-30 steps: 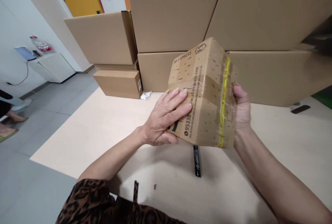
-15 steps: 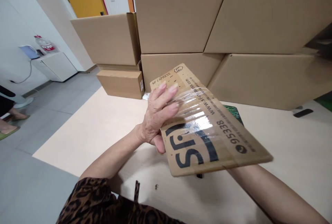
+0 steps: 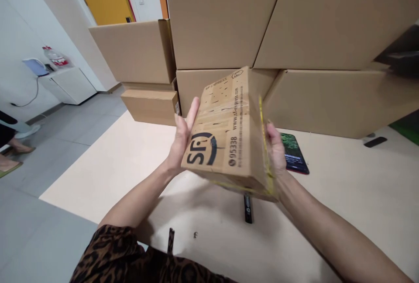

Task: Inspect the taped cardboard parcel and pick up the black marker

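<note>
Both my hands hold a small SF Express cardboard box (image 3: 225,139) in the air above the table, with its black SF logo and the number 95338 facing me. My left hand (image 3: 181,141) cups the box's left side, fingers spread up its edge. My right hand (image 3: 275,154) presses on the right side, beside a strip of yellow tape. Clear tape crosses the box's top. Below the box, a black marker pen (image 3: 248,208) lies on the pale table (image 3: 108,178). Right of my right hand lies a smartphone (image 3: 293,154) with a lit green screen.
Large flat cardboard boxes (image 3: 222,25) stand stacked along the table's far edge. A black remote-like object (image 3: 375,142) lies at the right. The floor lies beyond the left table edge, where a person's feet (image 3: 13,156) and a white cabinet (image 3: 67,85) stand.
The box has turned in my hands, bringing its logo face toward me and its yellow-taped edge to the right. My right hand has moved up beside it, and the smartphone shows more fully.
</note>
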A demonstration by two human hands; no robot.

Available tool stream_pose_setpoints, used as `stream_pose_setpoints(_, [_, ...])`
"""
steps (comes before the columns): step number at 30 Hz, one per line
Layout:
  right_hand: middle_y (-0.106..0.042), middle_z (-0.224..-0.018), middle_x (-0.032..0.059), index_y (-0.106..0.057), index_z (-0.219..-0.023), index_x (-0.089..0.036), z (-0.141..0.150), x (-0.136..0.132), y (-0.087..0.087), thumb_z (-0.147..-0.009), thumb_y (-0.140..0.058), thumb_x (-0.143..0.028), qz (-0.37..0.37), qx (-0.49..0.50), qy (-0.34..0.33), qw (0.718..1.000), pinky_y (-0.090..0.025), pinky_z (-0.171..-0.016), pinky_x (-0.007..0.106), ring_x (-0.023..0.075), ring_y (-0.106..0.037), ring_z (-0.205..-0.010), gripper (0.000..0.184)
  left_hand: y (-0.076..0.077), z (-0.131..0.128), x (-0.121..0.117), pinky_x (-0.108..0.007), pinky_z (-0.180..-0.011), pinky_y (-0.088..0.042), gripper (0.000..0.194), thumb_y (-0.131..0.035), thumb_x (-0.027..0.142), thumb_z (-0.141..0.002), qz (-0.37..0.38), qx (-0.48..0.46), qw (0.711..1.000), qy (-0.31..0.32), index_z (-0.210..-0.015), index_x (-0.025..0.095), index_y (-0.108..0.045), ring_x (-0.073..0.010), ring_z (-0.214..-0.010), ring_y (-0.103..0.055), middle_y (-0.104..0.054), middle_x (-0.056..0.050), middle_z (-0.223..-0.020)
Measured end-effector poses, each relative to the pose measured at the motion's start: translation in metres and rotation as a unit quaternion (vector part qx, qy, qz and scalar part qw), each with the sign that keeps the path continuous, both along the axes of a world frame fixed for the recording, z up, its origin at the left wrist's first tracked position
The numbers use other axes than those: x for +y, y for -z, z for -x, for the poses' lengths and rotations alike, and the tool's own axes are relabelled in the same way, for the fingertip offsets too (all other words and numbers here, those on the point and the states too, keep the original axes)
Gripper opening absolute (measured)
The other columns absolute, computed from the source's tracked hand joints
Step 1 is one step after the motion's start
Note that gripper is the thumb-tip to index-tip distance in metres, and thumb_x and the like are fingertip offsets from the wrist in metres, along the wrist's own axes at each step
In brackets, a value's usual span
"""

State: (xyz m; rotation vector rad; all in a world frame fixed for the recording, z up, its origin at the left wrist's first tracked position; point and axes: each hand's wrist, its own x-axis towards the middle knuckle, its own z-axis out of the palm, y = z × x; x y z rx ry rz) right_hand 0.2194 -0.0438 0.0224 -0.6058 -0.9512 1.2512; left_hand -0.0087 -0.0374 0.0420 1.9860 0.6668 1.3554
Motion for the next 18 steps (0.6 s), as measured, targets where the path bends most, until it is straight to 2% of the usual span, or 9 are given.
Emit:
stream_pose_setpoints(3, [-0.081, -0.077, 0.0048, -0.078, -0.088, -0.027, -0.01, 0.004, -0.014, -0.08, -0.073, -0.063, 0.05, 0.036, 0.012, 0.998, -0.066, -0.093, 0.055, 0.0359, -0.081, -0.108, 0.037, -0.004, 0.0, -0.007, -0.056, -0.132, -0.043, 0.087, 0.005, 0.077, -0.103, 0.095, -0.007, 0.992, 0.077, -0.175, 0.037, -0.025, -0.0277, -0.164, -0.043, -0.046, -0.001, -0.176])
stream_pose_setpoints(5, [-0.082, -0.082, 0.0043, -0.078, -0.091, -0.027, -0.013, 0.005, -0.02, -0.077, -0.077, -0.059, 0.066, 0.067, 0.05, 0.994, -0.065, -0.097, 0.054, 0.0348, -0.08, -0.111, 0.035, -0.004, -0.004, -0.011, -0.057, -0.126, -0.049, 0.083, -0.018, 0.081, -0.106, 0.144, -0.034, 0.985, 0.086, -0.175, 0.036, -0.021, -0.0311, -0.16, -0.05, -0.048, -0.006, -0.174])
stream_pose_setpoints(7, [-0.083, -0.089, 0.0033, -0.078, -0.096, -0.026, -0.012, 0.004, -0.024, -0.077, -0.078, -0.057, 0.074, 0.113, 0.09, 0.987, -0.064, -0.102, 0.053, 0.0332, -0.078, -0.115, 0.036, -0.003, -0.014, -0.014, -0.055, -0.123, -0.051, 0.085, -0.046, 0.078, -0.103, 0.206, -0.108, 0.971, 0.058, -0.173, 0.033, -0.027, -0.0332, -0.156, -0.054, -0.055, -0.01, -0.169])
stream_pose_setpoints(8, [-0.083, -0.093, 0.0026, -0.079, -0.097, -0.025, -0.009, 0.003, -0.025, -0.078, -0.078, -0.058, 0.071, 0.139, 0.113, 0.981, -0.063, -0.105, 0.052, 0.0324, -0.077, -0.117, 0.038, -0.003, -0.02, -0.016, -0.053, -0.124, -0.05, 0.083, -0.057, 0.075, -0.101, 0.241, -0.164, 0.956, 0.036, -0.168, 0.03, -0.037, -0.0339, -0.156, -0.054, -0.059, -0.011, -0.165])
stream_pose_setpoints(10, [-0.082, -0.1, 0.0007, -0.079, -0.099, -0.025, -0.001, 0.0, -0.027, -0.08, -0.077, -0.059, 0.05, 0.181, 0.159, 0.969, -0.06, -0.111, 0.05, 0.0303, -0.075, -0.122, 0.038, -0.006, -0.034, -0.02, -0.048, -0.13, -0.045, 0.07, -0.07, 0.07, -0.096, 0.299, -0.304, 0.904, -0.017, -0.149, 0.025, -0.058, -0.0338, -0.16, -0.049, -0.066, -0.01, -0.156])
stream_pose_setpoints(12, [-0.08, -0.107, -0.0008, -0.079, -0.099, -0.027, 0.009, -0.004, -0.026, -0.084, -0.075, -0.059, 0.016, 0.194, 0.195, 0.961, -0.056, -0.118, 0.048, 0.0281, -0.07, -0.129, 0.036, -0.008, -0.045, -0.023, -0.047, -0.131, -0.044, 0.072, -0.072, 0.08, -0.088, 0.323, -0.377, 0.868, -0.003, -0.133, 0.023, -0.066, -0.0348, -0.162, -0.046, -0.07, -0.011, -0.15])
stream_pose_setpoints(13, [-0.08, -0.11, -0.0013, -0.079, -0.1, -0.028, 0.013, -0.005, -0.026, -0.085, -0.073, -0.059, 0.001, 0.191, 0.209, 0.959, -0.053, -0.122, 0.046, 0.0271, -0.068, -0.133, 0.034, -0.008, -0.049, -0.024, -0.047, -0.13, -0.044, 0.078, -0.07, 0.086, -0.084, 0.324, -0.392, 0.861, 0.014, -0.13, 0.023, -0.067, -0.0354, -0.162, -0.045, -0.07, -0.011, -0.148])
stream_pose_setpoints(16, [-0.079, -0.124, -0.0023, -0.079, -0.103, -0.032, 0.021, -0.01, -0.022, -0.093, -0.061, -0.059, -0.025, 0.153, 0.237, 0.959, -0.047, -0.127, 0.047, 0.0261, -0.064, -0.141, 0.034, 0.001, -0.056, -0.029, -0.05, -0.129, -0.046, 0.099, -0.067, 0.099, -0.072, 0.296, -0.377, 0.877, 0.042, -0.139, 0.026, -0.064, -0.037, -0.161, -0.045, -0.07, -0.013, -0.147])
stream_pose_setpoints(18, [-0.08, -0.126, -0.0023, -0.078, -0.106, -0.035, 0.024, -0.015, -0.017, -0.095, -0.057, -0.062, -0.023, 0.121, 0.241, 0.963, -0.047, -0.126, 0.05, 0.0275, -0.065, -0.142, 0.036, 0.013, -0.058, -0.031, -0.053, -0.127, -0.046, 0.106, -0.08, 0.092, -0.066, 0.274, -0.332, 0.901, 0.051, -0.147, 0.027, -0.059, -0.0388, -0.159, -0.047, -0.071, -0.014, -0.145])
